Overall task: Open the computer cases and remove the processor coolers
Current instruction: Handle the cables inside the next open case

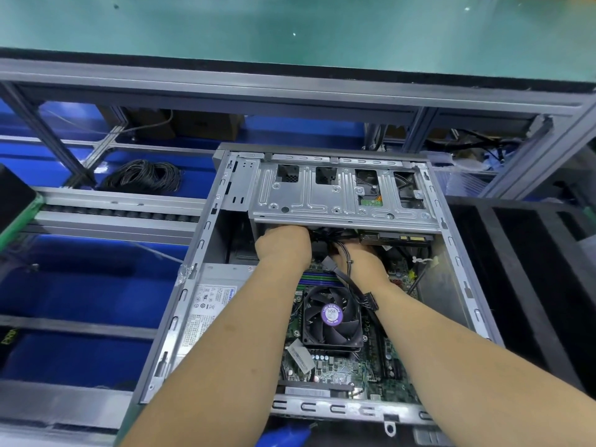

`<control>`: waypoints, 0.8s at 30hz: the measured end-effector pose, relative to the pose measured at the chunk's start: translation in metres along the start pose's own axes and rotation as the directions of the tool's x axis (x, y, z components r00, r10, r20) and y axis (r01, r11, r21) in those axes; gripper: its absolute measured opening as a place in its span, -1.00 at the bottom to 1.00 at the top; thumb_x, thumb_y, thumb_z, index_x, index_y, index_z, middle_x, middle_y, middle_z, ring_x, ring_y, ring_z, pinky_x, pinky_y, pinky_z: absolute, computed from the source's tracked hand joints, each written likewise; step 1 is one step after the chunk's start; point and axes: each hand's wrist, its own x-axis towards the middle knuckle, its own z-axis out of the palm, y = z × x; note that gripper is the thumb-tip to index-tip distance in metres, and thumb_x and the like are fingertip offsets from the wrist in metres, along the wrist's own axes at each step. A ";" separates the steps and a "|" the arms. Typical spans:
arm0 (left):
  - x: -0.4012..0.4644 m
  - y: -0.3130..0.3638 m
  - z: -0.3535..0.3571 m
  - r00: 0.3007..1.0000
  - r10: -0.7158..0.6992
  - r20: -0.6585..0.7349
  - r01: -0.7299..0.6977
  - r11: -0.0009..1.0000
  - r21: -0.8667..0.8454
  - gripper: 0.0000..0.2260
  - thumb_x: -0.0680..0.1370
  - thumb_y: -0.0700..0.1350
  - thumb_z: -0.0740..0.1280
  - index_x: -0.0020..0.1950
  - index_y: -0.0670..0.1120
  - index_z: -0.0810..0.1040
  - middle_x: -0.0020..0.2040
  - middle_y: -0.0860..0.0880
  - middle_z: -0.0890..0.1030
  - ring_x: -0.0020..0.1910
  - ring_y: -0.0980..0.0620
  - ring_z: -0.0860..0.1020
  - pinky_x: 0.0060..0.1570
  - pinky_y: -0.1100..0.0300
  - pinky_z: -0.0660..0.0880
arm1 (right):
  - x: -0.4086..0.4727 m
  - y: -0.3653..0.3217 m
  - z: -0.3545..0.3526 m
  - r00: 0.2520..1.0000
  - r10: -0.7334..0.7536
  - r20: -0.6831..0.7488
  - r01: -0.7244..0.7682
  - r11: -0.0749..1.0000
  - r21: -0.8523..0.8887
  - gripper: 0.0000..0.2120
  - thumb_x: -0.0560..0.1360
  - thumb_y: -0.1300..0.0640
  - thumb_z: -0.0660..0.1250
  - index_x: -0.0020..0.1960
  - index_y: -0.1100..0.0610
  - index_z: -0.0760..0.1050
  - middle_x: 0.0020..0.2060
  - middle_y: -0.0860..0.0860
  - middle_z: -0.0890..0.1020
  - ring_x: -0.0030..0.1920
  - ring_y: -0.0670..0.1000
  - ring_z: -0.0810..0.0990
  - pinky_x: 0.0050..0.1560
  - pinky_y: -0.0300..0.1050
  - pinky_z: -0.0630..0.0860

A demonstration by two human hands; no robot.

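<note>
An open grey computer case (206, 227) lies on its side in front of me. Its black processor cooler fan (332, 317), with a purple label, sits on the green motherboard (371, 379). Both hands reach under the silver drive cage (342, 195) at the far end. My left hand (285, 250) has its fingers out of sight below the cage edge. My right hand (358, 258) is among a bundle of black cables (350, 272), its fingers also hidden. Neither hand touches the cooler.
The power supply (213, 304) fills the case's left side. A roller conveyor rail (116, 211) and a coil of black cable (145, 175) lie to the left over blue bins. A black tray (522, 253) stands to the right. A green-topped bench (290, 27) spans the back.
</note>
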 end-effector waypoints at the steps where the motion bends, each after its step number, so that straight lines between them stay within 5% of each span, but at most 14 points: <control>1: 0.000 0.000 0.000 1.000 0.000 0.001 0.000 1.000 -0.007 -0.77 0.57 -0.21 0.31 0.22 -0.10 0.56 0.21 -0.13 0.55 0.21 -0.16 0.49 -0.05 0.02 0.40 | -0.001 0.000 0.000 1.000 -0.013 -0.005 0.013 1.000 -0.009 -0.78 0.60 -0.04 0.21 -0.10 0.10 0.40 -0.22 0.09 0.54 -0.13 0.20 0.59 -0.18 -0.07 0.46; 7: -0.002 0.000 -0.003 1.000 -0.017 0.001 0.017 0.999 -0.046 -0.75 0.55 -0.27 0.31 0.22 -0.14 0.57 0.23 -0.17 0.54 0.24 -0.17 0.48 -0.03 0.02 0.44 | -0.006 -0.003 -0.007 0.998 0.036 -0.055 -0.032 0.996 0.081 -0.84 0.64 0.12 0.15 0.09 0.19 0.44 -0.03 0.25 0.57 0.07 0.27 0.58 0.04 0.03 0.48; 10: -0.003 -0.001 -0.003 1.000 -0.018 0.006 0.019 0.998 -0.053 -0.76 0.55 -0.27 0.31 0.21 -0.15 0.57 0.22 -0.18 0.55 0.22 -0.18 0.49 -0.07 0.03 0.43 | -0.004 -0.002 -0.010 0.990 0.137 -0.035 -0.131 0.982 0.138 -0.69 0.67 0.19 0.09 0.39 0.23 0.32 0.16 0.32 0.54 0.18 0.27 0.54 0.15 0.03 0.44; 14: -0.002 -0.003 -0.004 0.999 -0.027 0.026 0.028 0.999 -0.032 -0.76 0.56 -0.25 0.30 0.21 -0.14 0.56 0.24 -0.18 0.53 0.24 -0.18 0.47 -0.01 0.02 0.45 | -0.005 -0.003 -0.014 0.992 0.127 -0.016 -0.128 0.988 -0.085 -0.51 0.68 0.11 0.08 0.56 0.17 0.03 0.20 0.26 0.52 0.16 0.24 0.54 0.01 -0.03 0.45; 16: -0.003 -0.004 -0.005 0.998 -0.004 0.062 0.005 1.000 -0.017 -0.84 0.56 -0.25 0.27 0.11 -0.11 0.54 0.17 -0.16 0.53 0.19 -0.17 0.48 0.00 0.00 0.46 | -0.007 -0.005 -0.017 0.994 0.106 -0.038 -0.111 0.984 -0.138 -0.59 0.67 0.06 0.13 0.46 0.17 0.18 0.17 0.23 0.53 0.11 0.22 0.55 -0.09 -0.07 0.41; 19: -0.002 -0.006 -0.012 0.991 0.074 0.109 -0.078 0.996 0.036 -0.91 0.57 -0.28 0.22 -0.07 -0.11 0.45 -0.10 -0.04 0.50 -0.08 -0.09 0.48 -0.09 0.05 0.43 | -0.014 -0.011 -0.026 0.977 0.194 0.090 -0.207 0.963 0.172 -0.68 0.67 0.04 0.14 0.29 0.24 0.40 0.23 0.26 0.53 0.17 0.22 0.54 0.10 -0.03 0.49; 21: -0.004 -0.014 -0.017 0.979 0.148 0.143 -0.162 0.983 0.091 -0.87 0.58 -0.28 0.19 -0.10 -0.08 0.44 -0.17 -0.01 0.47 -0.12 -0.08 0.48 -0.08 0.04 0.45 | -0.023 -0.012 -0.037 0.952 0.196 0.236 -0.295 0.798 0.526 -0.62 0.68 0.19 0.12 0.41 0.40 0.35 0.38 0.32 0.44 0.37 0.28 0.44 0.35 0.05 0.40; 23: -0.007 -0.023 -0.022 0.959 0.219 0.182 -0.245 0.961 0.131 -0.88 0.61 -0.24 0.18 0.04 -0.08 0.48 -0.07 -0.03 0.53 -0.05 -0.09 0.53 0.06 -0.01 0.52 | -0.035 -0.014 -0.049 0.949 0.143 0.280 -0.280 0.789 0.547 -0.65 0.65 0.29 0.14 0.38 0.43 0.39 0.35 0.36 0.45 0.35 0.31 0.45 0.31 0.08 0.40; 24: -0.011 -0.028 -0.023 0.948 0.247 0.203 -0.275 0.953 0.126 -0.83 0.62 -0.22 0.18 0.17 -0.08 0.48 0.04 -0.05 0.56 0.02 -0.11 0.55 0.13 -0.05 0.52 | -0.042 -0.013 -0.054 0.950 0.136 0.282 -0.265 0.831 0.489 -0.72 0.63 0.31 0.17 0.26 0.40 0.51 0.21 0.35 0.56 0.17 0.29 0.56 0.14 0.09 0.47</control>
